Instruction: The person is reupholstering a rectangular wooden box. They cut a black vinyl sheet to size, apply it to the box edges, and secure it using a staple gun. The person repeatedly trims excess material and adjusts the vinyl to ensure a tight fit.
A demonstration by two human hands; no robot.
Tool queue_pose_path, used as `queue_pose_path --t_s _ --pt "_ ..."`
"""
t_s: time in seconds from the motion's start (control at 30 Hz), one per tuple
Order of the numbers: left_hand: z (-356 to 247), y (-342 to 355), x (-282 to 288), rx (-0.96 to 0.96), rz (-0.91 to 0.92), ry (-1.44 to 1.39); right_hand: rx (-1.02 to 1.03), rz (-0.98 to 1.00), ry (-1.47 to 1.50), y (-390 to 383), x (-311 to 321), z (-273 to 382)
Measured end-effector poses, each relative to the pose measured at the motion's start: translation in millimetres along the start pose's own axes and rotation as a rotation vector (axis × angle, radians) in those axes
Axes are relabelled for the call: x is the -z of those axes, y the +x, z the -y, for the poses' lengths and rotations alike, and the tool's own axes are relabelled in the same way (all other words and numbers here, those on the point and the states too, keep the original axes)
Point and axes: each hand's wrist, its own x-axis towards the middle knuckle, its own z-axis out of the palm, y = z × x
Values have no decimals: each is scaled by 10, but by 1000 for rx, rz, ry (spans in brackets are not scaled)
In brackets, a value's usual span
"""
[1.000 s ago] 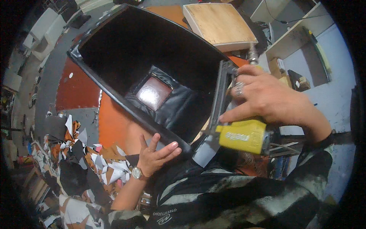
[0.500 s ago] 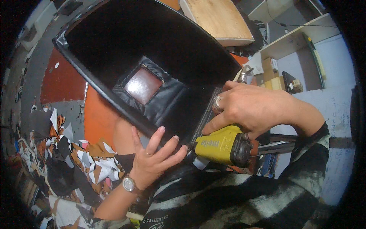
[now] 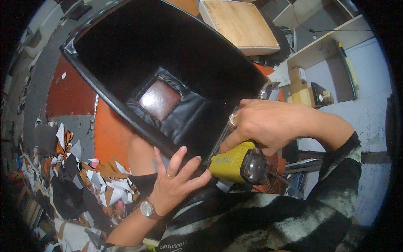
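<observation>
A large open shell covered in black leather-like material [image 3: 113, 111] lies tilted in front of me, its hollow side up. In its floor is a square opening [image 3: 160, 100] through which a shiny reddish-brown surface shows. My right hand [image 3: 268, 126] is wrapped round a yellow staple gun [image 3: 232, 162]; the tool's nose is against the shell's near edge, and its grip is mostly hidden by my hand. My left hand [image 3: 178, 178] lies with spread fingers on that same edge, just left of the gun's nose, fingertips touching the black covering.
Scraps of cut material [image 3: 103, 182] are heaped on the floor at the left. A wooden-topped white block [image 3: 239, 25] stands beyond the shell. On the right is a pale shelf unit [image 3: 323, 52] holding small boxes. Orange and dark red panels [image 3: 69, 98] lie beneath.
The staple gun and my right hand have shifted slightly left along the near edge. My left hand has slid a little right and down, and its fingers stay spread.
</observation>
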Motion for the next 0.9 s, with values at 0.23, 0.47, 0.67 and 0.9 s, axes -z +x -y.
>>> queue_pose_path --t_s 0.23,0.47,0.67,0.9 --pt "17 -9 19 -10 28 -16 -20 87 35 109 35 -49" --pt "9 9 8 -7 0 -32 -43 126 57 145 58 -55" --pt "9 13 4 -6 0 -38 -31 132 5 153 133 5" --pt "15 -1 -20 -12 5 -64 -69 134 -59 194 83 53"
